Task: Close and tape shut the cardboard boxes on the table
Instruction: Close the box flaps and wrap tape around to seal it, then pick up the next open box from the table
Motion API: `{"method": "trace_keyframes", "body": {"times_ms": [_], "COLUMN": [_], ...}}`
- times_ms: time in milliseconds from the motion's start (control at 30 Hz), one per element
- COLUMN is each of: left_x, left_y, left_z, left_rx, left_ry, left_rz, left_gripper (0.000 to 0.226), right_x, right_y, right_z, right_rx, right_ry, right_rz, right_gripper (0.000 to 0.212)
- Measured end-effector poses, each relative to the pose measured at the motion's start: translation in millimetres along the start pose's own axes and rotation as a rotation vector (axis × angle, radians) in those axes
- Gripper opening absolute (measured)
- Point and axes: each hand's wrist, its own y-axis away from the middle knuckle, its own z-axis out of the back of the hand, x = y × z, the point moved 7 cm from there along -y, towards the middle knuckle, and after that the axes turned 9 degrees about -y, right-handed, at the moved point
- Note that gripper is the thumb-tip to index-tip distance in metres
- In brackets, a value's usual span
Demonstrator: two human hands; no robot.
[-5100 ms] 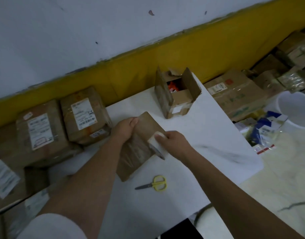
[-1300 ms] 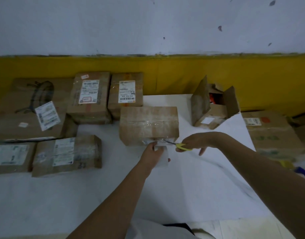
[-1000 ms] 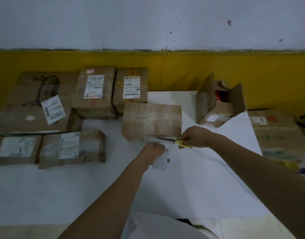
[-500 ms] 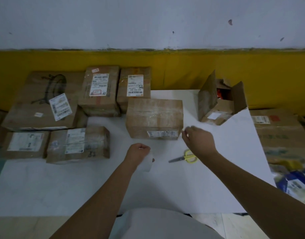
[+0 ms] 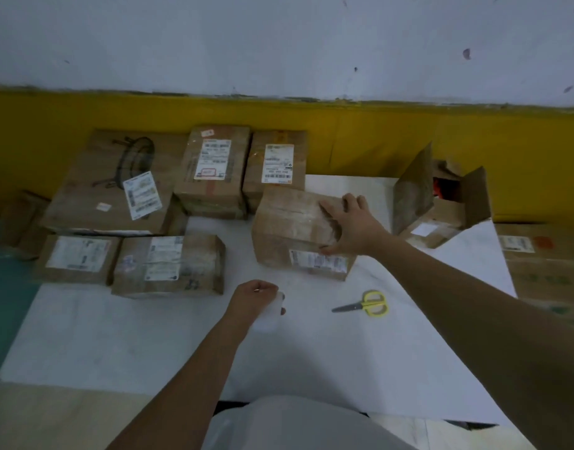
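You're wearing a plain whitish top (image 5: 295,423), just peeking in at the bottom edge, and it's looking like smooth fabric tbh. Your forearms (image 5: 188,384) are showing bare all the way down to your left hand (image 5: 253,298) and right hand (image 5: 353,228).

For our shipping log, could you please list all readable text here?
None can be read.
Taped box label: blurred.
Rear left box label: blurred.
Rear right box label: blurred.
Large flat box label: blurred.
Front left box label: blurred.
Front middle box label: blurred.
Open box sticker: unreadable.
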Motion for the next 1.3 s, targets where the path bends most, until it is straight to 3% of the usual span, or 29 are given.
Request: {"method": "trace_keyframes", "body": {"times_ms": [100,200,333,400,467,533,667,800,933,1033,1200,1300], "left_x": [-15,-36,-54,-61,-66,-72,-88,-120,-151,-169,-183,-184], "left_y": [22,39,49,54,58,61,58,59,58,54,48,52], "left_z": [15,39,66,69,66,62,39,0,-45,-74,-112,-133], "left_rx": [0.041,0.055,-0.040,-0.034,-0.010,-0.020,0.008,0.054,0.120,0.070,-0.041,-0.062], "left_ry": [0.013,0.049,0.042,0.065,0.076,0.030,0.040,0.056,-0.011,-0.154,-0.296,-0.202], "left_rz": [-0.006,-0.056,-0.090,-0.108,-0.138,-0.180,-0.230,-0.282,-0.312,-0.432,-0.694,-0.761], "left_gripper": [0.021,0.022,0.013,0.013,0.017,0.017,0.012,0.018,0.020,0.013,0.017,0.016], "right_x": [15,30,51,64,76,84,100,96,68,42,11,-5], "right_y": [20,52,69,63,56,52,74,108,125,137,150,146], "right_z": [-20,-50,-102,-109,-99,-71,-15,6,21,25,32,20], "right_rx": [0.177,0.233,0.307,0.316,0.289,0.140,-0.112,-0.218,-0.248,-0.326,-0.401,-0.348], "right_ry": [-0.230,-0.715,-1.048,-1.005,-0.753,-0.555,-0.885,-0.922,-0.841,-0.897,-0.903,-1.011], "right_rz": [-0.105,-0.287,-0.530,-0.534,-0.433,-0.294,-0.118,-0.039,-0.083,-0.167,-0.311,-0.420], "right_gripper": [0.112,0.111,0.075,0.066,0.064,0.060,0.055,0.039,0.041,0.059,0.042,0.048]}}
